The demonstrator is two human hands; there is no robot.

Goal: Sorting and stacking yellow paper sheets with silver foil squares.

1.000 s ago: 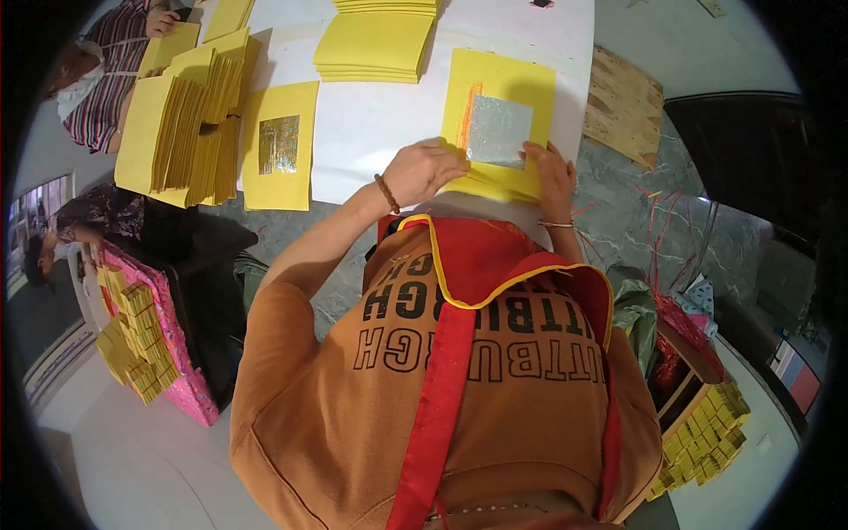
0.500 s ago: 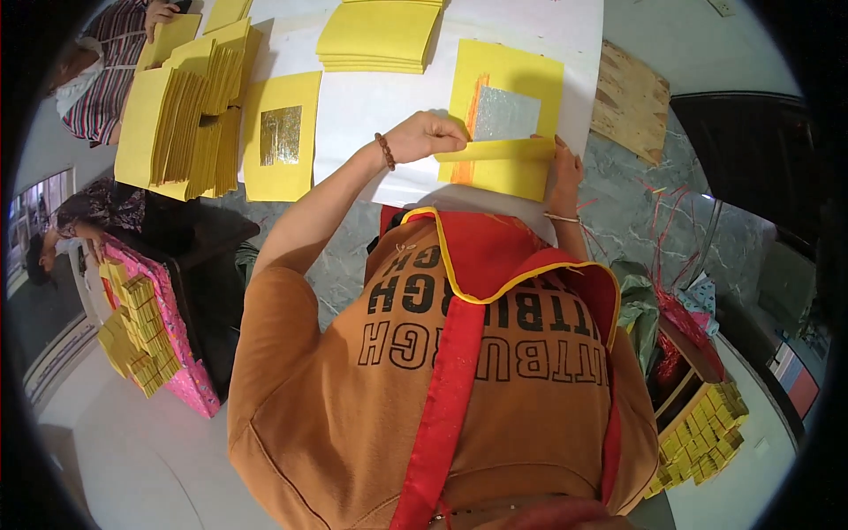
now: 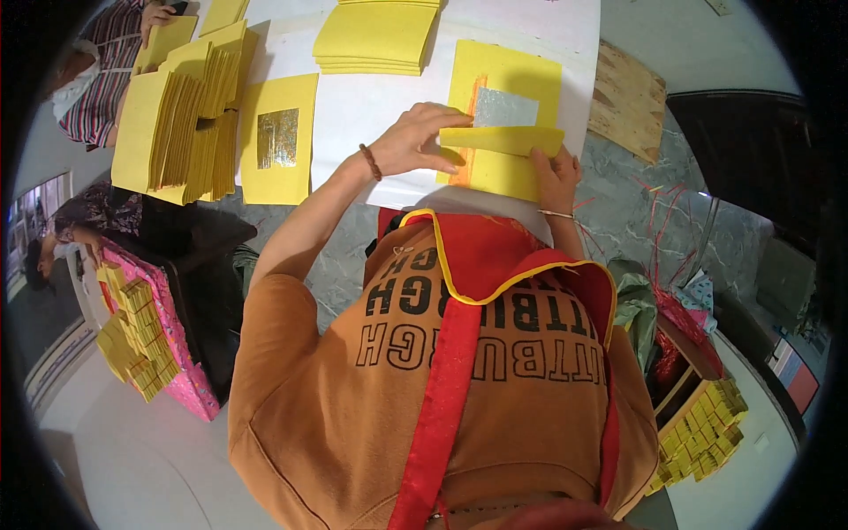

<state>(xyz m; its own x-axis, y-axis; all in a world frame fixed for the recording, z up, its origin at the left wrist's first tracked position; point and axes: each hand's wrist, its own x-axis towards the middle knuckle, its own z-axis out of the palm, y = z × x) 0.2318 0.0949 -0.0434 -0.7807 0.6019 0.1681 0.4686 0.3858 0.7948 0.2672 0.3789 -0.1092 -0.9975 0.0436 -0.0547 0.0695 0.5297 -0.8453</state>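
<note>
A yellow paper sheet lies on the table in front of me, with a silver foil square and an orange strip on it. Across it runs a raised, folded band of yellow paper. My left hand is at the band's left end, fingers above and thumb below, spread apart. At the right end, my right hand pinches the paper, its thumb near the band's lower edge; some of its fingers are hidden. Left of my hands lies another yellow sheet with a shiny foil square.
Stacks of yellow paper stand at the table's far side and left. Another person's hand touches paper at the far left. Yellow bundles fill a pink-lined box and a pile at right. A wooden board lies beyond the table.
My left hand has loosened from a pinch, its thumb and fingers parting around the band's left end. The band sits slightly farther from me, and my right hand has shifted a little left.
</note>
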